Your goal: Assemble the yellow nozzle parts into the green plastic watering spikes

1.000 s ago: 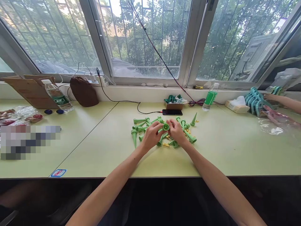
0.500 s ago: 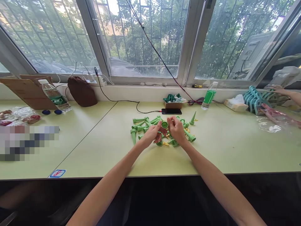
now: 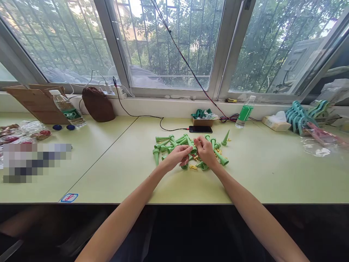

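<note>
At frame centre, your nearly closed left hand (image 3: 176,157) and right hand (image 3: 206,152) pinch one green cone (image 3: 190,142) above the surface (image 3: 114,171).

A row of windows (image 3: 169,43), set in grey frames (image 3: 227,47), is shown spanning the rear of the room. Metal bars (image 3: 200,43) and dense green foliage (image 3: 180,54) are seen through the panes; a pale boxy unit (image 3: 300,60) is visible outside at right, and greyish sheeting (image 3: 144,77) is bunched outside along the lower edge. The glazing is crossed diagonally by a dark cable (image 3: 189,65). Beneath the frames, a low white wall (image 3: 152,107) is met by a pale yellow-green worktop (image 3: 109,171), divided at left by a seam (image 3: 99,159) and marked with a blue-bordered label (image 3: 69,197). The surface is lit by daylight; the space below its front edge is lost in shadow.
</note>
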Demonstrator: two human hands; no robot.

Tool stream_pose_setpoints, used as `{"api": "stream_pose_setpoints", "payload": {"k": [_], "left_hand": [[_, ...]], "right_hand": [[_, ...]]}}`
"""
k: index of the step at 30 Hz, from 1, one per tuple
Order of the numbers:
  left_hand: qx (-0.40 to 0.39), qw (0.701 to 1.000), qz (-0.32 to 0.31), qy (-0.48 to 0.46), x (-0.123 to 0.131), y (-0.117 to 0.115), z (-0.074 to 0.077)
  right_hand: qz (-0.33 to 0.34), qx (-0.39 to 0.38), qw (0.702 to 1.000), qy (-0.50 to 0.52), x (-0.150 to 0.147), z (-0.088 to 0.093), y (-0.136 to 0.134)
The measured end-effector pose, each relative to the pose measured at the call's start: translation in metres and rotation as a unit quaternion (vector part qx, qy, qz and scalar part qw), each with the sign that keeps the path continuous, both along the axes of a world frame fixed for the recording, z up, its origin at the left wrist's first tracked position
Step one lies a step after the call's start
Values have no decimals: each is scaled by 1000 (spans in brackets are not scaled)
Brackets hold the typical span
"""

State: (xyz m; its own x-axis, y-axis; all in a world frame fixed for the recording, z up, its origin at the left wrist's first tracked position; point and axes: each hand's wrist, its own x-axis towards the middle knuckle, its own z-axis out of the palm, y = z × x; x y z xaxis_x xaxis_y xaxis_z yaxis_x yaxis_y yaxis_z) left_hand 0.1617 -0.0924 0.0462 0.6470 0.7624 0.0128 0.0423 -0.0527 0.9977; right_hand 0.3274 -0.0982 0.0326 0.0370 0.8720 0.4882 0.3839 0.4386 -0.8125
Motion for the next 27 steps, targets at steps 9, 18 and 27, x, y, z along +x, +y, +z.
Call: {"api": "stream_pose_setpoints", "payload": {"k": [9,18,27], "left_hand": [[154,982,79,70,6,-4,1],[404,890,162,136,7,6,-17],[276,944,175,56,11,7,-11]], "right_hand": [[-20,19,999,-30,1,0,4],[-46,0,997,-55,0,-3,8],[-9,-9,999,43,-6,-2,7]]}}
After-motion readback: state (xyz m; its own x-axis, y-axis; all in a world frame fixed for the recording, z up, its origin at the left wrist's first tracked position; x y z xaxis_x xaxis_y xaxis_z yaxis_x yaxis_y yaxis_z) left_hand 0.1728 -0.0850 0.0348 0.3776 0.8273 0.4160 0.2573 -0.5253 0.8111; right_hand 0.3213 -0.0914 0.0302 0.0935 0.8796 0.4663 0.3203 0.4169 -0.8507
